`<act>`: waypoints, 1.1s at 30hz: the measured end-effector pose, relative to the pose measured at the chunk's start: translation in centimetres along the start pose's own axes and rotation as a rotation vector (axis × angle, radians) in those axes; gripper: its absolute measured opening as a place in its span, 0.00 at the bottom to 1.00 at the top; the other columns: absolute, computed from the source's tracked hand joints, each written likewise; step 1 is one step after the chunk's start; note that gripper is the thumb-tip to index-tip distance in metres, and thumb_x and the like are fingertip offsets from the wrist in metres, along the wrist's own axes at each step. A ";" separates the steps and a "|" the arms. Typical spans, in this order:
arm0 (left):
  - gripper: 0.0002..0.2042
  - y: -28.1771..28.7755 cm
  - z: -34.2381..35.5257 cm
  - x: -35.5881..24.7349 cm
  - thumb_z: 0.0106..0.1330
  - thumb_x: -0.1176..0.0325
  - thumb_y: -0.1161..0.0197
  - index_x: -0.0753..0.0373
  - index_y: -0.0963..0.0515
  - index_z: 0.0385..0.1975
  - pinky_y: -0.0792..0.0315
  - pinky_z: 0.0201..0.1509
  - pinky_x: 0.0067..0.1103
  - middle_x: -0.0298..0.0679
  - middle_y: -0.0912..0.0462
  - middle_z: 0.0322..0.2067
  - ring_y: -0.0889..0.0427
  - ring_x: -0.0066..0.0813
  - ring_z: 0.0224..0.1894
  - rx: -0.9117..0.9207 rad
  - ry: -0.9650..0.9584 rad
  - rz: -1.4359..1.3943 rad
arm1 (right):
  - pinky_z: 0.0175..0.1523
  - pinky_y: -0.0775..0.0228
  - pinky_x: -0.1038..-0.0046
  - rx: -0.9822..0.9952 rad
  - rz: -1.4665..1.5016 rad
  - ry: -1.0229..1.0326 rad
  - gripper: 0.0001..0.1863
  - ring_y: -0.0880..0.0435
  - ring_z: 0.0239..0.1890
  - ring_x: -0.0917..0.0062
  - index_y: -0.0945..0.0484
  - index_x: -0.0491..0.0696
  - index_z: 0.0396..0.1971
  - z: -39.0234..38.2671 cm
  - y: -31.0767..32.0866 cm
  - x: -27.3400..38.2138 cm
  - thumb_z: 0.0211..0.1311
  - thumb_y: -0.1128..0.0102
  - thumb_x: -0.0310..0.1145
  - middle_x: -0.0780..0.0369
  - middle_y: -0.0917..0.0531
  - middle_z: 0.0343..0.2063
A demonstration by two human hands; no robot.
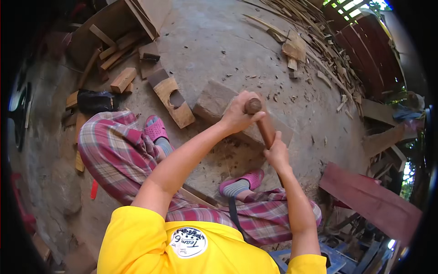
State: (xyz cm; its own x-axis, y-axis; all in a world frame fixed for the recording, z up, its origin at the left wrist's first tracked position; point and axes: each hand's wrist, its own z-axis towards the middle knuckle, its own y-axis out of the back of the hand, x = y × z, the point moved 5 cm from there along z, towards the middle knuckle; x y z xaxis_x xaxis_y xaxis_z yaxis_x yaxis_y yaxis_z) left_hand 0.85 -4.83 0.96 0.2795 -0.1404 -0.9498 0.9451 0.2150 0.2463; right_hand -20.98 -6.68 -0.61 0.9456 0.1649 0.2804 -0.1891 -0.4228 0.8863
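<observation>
My left hand (241, 112) is closed around the upper part of a brown wooden rod-like tool (265, 128), near its round end. Farther down the same piece, my right hand (277, 154) grips it with fingers wrapped round. A thin dark length shows below my right hand; the tool's full shape is hidden. Under my hands lies a thick, dusty grey-brown block (212, 101) on the floor, partly covered by my left hand and the tool. To its left is a pale wooden piece (166, 93) with a round notch cut in its edge.
Wood offcuts (123, 80) and a black wrapped thing (95, 100) lie at the left. Wood strips (315, 43) pile up at the far right. A reddish board (369, 201) leans at the right. My pink-shod feet (156, 129) flank the block's near side.
</observation>
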 end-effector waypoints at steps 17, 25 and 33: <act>0.14 7.0 -4.8 6.0 0.58 0.76 0.31 0.56 0.25 0.41 0.26 0.48 0.21 0.34 0.20 0.44 0.21 0.22 0.47 -0.259 0.242 -0.646 | 0.41 0.25 0.61 -0.045 0.347 -0.033 0.31 0.16 0.34 0.58 0.31 0.43 0.44 -2.8 1.6 -0.1 0.42 0.25 0.39 0.51 0.17 0.32; 0.13 -1.3 -2.3 1.3 0.53 0.69 0.29 0.60 0.24 0.36 0.25 0.39 0.28 0.42 0.18 0.30 0.17 0.37 0.35 -0.311 -0.017 -0.345 | 0.28 0.30 0.79 -0.426 1.041 -0.075 0.30 0.22 0.26 0.80 0.33 0.46 0.52 -12.2 -1.1 1.8 0.50 0.26 0.25 0.64 0.25 0.30; 0.10 -6.9 -2.4 -1.5 0.46 0.77 0.37 0.61 0.26 0.28 0.30 0.41 0.36 0.44 0.22 0.29 0.23 0.48 0.37 -0.255 -0.218 -0.184 | 0.28 0.26 0.76 -0.692 1.008 -0.049 0.37 0.23 0.21 0.77 0.40 0.48 0.61 -17.5 4.4 4.5 0.53 0.30 0.25 0.63 0.26 0.30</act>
State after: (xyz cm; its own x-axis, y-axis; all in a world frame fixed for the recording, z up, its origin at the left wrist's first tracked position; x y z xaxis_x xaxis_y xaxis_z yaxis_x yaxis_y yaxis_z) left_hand -6.46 -3.82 0.23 0.1646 -0.3959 -0.9034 0.9179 0.3967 -0.0066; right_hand -22.14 7.79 11.04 0.3004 -0.0027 0.9538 -0.9294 0.2241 0.2933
